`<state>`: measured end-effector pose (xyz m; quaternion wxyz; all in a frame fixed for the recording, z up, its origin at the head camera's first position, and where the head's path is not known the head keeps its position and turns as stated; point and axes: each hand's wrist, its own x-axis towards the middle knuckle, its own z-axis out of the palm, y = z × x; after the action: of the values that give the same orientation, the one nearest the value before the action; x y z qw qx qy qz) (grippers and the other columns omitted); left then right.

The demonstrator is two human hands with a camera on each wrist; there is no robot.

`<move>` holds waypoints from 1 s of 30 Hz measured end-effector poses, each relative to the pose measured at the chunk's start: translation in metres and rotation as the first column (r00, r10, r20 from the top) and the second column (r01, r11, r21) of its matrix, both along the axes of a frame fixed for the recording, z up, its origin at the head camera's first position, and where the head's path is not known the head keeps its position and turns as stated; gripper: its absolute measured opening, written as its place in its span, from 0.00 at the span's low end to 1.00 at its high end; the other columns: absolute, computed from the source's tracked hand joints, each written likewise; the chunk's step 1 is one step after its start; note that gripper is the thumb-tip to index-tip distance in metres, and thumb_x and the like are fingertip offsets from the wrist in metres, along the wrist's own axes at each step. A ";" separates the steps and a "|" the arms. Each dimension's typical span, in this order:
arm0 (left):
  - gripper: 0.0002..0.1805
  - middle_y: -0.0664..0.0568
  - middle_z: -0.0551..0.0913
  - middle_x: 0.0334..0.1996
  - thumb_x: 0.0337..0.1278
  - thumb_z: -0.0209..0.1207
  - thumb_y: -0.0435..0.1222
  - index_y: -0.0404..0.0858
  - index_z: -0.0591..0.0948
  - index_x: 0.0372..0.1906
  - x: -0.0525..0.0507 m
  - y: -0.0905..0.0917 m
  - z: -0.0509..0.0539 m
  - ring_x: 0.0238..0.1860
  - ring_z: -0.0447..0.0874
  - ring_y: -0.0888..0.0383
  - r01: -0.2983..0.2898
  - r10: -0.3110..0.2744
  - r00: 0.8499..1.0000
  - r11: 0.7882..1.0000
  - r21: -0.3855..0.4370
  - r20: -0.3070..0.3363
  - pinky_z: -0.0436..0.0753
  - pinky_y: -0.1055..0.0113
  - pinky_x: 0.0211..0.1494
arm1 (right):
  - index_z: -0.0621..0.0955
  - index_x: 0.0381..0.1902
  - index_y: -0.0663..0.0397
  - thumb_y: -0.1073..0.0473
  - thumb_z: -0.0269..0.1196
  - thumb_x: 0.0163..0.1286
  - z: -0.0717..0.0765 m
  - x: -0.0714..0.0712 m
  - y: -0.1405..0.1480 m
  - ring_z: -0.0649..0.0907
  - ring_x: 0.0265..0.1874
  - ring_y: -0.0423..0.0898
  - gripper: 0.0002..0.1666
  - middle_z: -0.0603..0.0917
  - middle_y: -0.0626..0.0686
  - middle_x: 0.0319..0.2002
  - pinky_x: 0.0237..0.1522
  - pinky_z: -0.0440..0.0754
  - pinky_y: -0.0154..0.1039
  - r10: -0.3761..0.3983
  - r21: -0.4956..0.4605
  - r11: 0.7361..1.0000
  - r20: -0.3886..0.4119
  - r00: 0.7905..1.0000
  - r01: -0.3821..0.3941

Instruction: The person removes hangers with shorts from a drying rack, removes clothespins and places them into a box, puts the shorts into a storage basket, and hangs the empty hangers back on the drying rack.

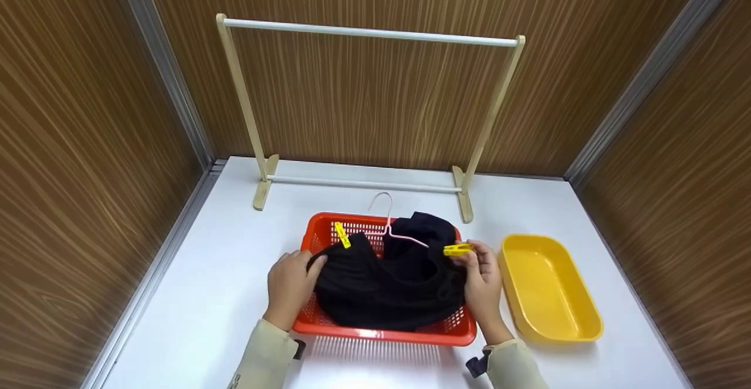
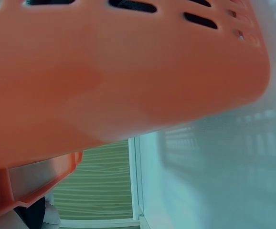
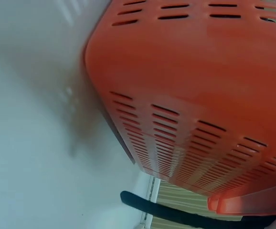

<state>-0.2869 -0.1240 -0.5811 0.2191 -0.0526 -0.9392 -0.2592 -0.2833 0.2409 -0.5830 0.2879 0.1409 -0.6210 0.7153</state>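
Observation:
A black garment (image 1: 381,295) lies bunched in a red plastic basket (image 1: 384,334). On a pink hanger (image 1: 388,230), whose hook points away from me, part of the garment is held up. One yellow clothespin (image 1: 342,234) is at the garment's left upper edge. My left hand (image 1: 291,280) grips the left side of the cloth, thumb on top, over the basket's rim. On the right, my right hand (image 1: 482,274) pinches a second yellow clothespin (image 1: 457,250) beside the cloth; whether it bites the garment I cannot tell. Both wrist views mostly show the basket's outer wall (image 2: 128,81).
Behind the basket stands a wooden rack with a white top bar (image 1: 369,31) and a lower bar (image 1: 364,183). A yellow tray (image 1: 551,337) sits right of the basket on the white table (image 1: 193,295). Wood-patterned walls (image 1: 364,101) enclose the table's back and sides.

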 end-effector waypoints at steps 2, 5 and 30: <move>0.22 0.52 0.75 0.19 0.69 0.63 0.51 0.43 0.76 0.22 0.000 0.000 0.000 0.25 0.75 0.50 -0.002 0.002 1.000 1.000 -0.001 0.000 0.70 0.59 0.30 | 0.67 0.58 0.86 0.71 0.49 0.81 0.000 0.000 0.000 0.87 0.41 0.42 0.18 0.84 0.67 0.49 0.47 0.84 0.34 0.006 0.013 1.000 -0.005 1.000 -0.006; 0.22 0.52 0.74 0.18 0.69 0.64 0.51 0.43 0.75 0.22 0.000 0.000 -0.001 0.25 0.74 0.50 -0.001 0.001 1.000 1.000 0.003 -0.004 0.70 0.59 0.30 | 0.65 0.59 0.86 0.70 0.47 0.82 0.000 0.000 0.000 0.87 0.41 0.43 0.18 0.84 0.66 0.50 0.48 0.84 0.33 0.021 0.005 1.000 -0.025 0.999 -0.020; 0.23 0.54 0.72 0.17 0.70 0.63 0.50 0.43 0.74 0.21 -0.001 -0.002 -0.001 0.24 0.75 0.51 -0.001 0.002 1.000 1.000 0.015 -0.024 0.69 0.60 0.29 | 0.68 0.51 0.82 0.70 0.47 0.82 0.004 -0.004 -0.005 0.79 0.29 0.38 0.13 0.77 0.53 0.32 0.36 0.80 0.29 -0.065 0.129 0.990 0.073 0.995 0.055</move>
<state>-0.2878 -0.1260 -0.5818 0.2309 -0.0533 -0.9345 -0.2656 -0.2870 0.2359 -0.5785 0.2755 0.1125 -0.6796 0.6705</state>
